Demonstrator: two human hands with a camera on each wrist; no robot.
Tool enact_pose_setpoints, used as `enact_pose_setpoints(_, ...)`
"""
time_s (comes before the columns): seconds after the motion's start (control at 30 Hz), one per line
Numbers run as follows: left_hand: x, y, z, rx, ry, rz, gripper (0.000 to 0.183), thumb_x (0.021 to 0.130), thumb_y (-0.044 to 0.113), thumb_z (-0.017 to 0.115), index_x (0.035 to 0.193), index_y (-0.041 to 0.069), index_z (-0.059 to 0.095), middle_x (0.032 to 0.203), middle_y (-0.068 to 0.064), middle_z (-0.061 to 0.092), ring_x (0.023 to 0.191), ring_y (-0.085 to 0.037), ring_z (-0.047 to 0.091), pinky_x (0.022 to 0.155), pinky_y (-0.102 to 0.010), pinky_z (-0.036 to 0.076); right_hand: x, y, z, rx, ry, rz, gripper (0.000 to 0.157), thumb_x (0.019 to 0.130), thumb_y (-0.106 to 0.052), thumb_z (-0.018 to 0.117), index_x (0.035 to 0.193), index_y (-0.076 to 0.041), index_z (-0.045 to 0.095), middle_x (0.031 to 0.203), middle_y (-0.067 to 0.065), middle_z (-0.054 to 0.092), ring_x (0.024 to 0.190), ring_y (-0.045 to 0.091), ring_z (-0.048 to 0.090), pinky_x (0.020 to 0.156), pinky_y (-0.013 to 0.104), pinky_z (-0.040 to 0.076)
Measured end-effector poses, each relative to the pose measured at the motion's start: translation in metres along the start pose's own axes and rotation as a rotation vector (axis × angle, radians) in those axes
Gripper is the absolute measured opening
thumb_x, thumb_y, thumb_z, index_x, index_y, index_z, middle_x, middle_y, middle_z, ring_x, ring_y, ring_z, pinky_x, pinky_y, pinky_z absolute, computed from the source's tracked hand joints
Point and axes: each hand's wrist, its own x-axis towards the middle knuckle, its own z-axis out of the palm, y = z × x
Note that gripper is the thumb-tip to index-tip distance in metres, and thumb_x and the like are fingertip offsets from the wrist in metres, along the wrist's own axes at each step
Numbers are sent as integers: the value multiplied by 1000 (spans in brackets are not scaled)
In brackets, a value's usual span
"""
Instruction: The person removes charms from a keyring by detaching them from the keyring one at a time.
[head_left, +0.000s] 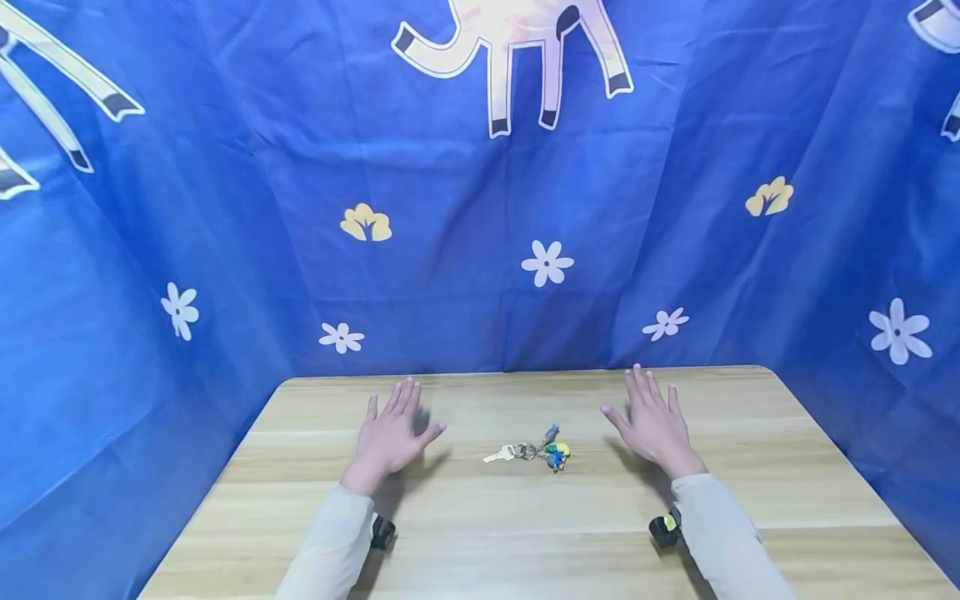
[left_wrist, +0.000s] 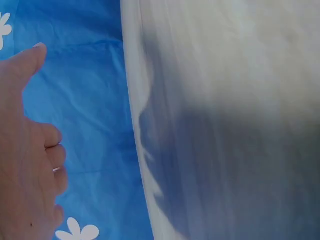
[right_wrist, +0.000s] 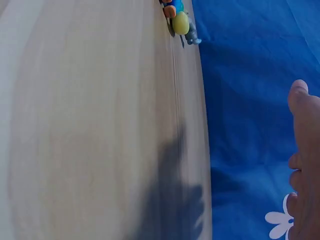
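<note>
A bunch of keys lies on the wooden table, with a pale metal key (head_left: 501,454) pointing left and small colourful figure charms (head_left: 557,451) in blue, yellow and grey on its right end. To its left, my left hand (head_left: 388,435) hovers over the table with fingers spread and nothing in it. My right hand (head_left: 654,423) does the same on the other side, its thumb pointing toward the charms. In the right wrist view the yellow charm (right_wrist: 180,23) shows at the top, apart from the hand. The left wrist view shows only the hand and its shadow.
The light wood table (head_left: 480,533) has rounded far corners. A blue cloth (head_left: 450,317) with white flowers and animal prints hangs behind it and along both sides. Each wrist carries a small black camera (head_left: 382,532), low over the table.
</note>
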Motion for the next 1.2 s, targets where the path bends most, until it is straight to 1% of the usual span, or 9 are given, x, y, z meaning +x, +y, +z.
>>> enact_pose_setpoints(0.17, 8, 8, -3, -9, -7, 23, 87, 93, 62, 43, 153, 5, 18, 161, -11, 13, 149, -32, 16, 118, -60, 1, 7, -9, -2, 10, -19, -29, 82, 97, -56, 42, 152, 0, 19, 160, 20, 12, 148, 40, 11, 116, 62, -2)
enact_pose_setpoints(0.37, 16, 21, -5, 0, -16, 56, 88, 92, 65, 41, 152, 5, 21, 160, -11, 16, 148, -32, 18, 118, -60, 0, 10, -24, -5, -7, -31, -73, 80, 96, -56, 42, 151, -1, 23, 159, 18, 18, 148, 38, 14, 117, 61, 1)
enact_pose_setpoints(0.5, 20, 31, -4, 24, -23, 78, 86, 90, 68, 41, 152, 10, 27, 157, -15, 25, 146, -33, 25, 117, -63, 3, 11, -33, -4, -32, -22, -111, 74, 96, -55, 45, 148, -4, 33, 156, 17, 31, 144, 39, 27, 116, 62, 13)
enact_pose_setpoints(0.63, 24, 41, 0, -1, -7, 109, 82, 88, 64, 50, 149, 12, 35, 152, -17, 36, 142, -36, 33, 115, -65, 6, 11, -39, 2, -62, 1, -163, 67, 94, -52, 51, 142, -6, 44, 147, 15, 45, 136, 39, 40, 110, 61, 27)
enact_pose_setpoints(0.7, 25, 46, 3, -37, 1, 124, 81, 87, 62, 55, 147, 11, 38, 150, -18, 40, 140, -37, 36, 115, -65, 10, 11, -42, 5, -63, 0, -190, 64, 94, -51, 52, 140, -7, 47, 145, 14, 48, 134, 38, 43, 109, 59, 30)
enact_pose_setpoints(0.8, 27, 52, 8, -99, 8, 141, 81, 84, 60, 59, 145, 9, 42, 147, -18, 45, 137, -38, 41, 114, -63, 20, 11, -46, 10, -51, -15, -230, 63, 94, -52, 52, 139, -8, 48, 144, 13, 49, 133, 37, 45, 108, 57, 31)
enact_pose_setpoints(0.97, 29, 59, 17, -222, 2, 162, 79, 83, 57, 63, 143, 9, 45, 144, -19, 48, 132, -39, 46, 108, -59, 34, 10, -52, 15, -11, -34, -274, 64, 93, -53, 53, 139, -9, 49, 143, 12, 51, 132, 35, 46, 107, 57, 33)
enact_pose_setpoints(1.1, 31, 66, 25, -365, -30, 144, 73, 83, 52, 66, 140, 9, 49, 140, -16, 53, 131, -39, 47, 107, -57, 36, 8, -59, 19, 58, -75, -290, 59, 93, -50, 55, 137, -11, 51, 140, 12, 53, 131, 35, 46, 107, 56, 34)
enact_pose_setpoints(1.2, 32, 71, 33, -501, -65, 117, 67, 83, 46, 69, 135, 8, 53, 133, -14, 59, 125, -35, 54, 106, -53, 39, 7, -63, 24, 121, -119, -304, 54, 93, -46, 57, 135, -12, 53, 138, 11, 54, 129, 35, 46, 105, 55, 35)
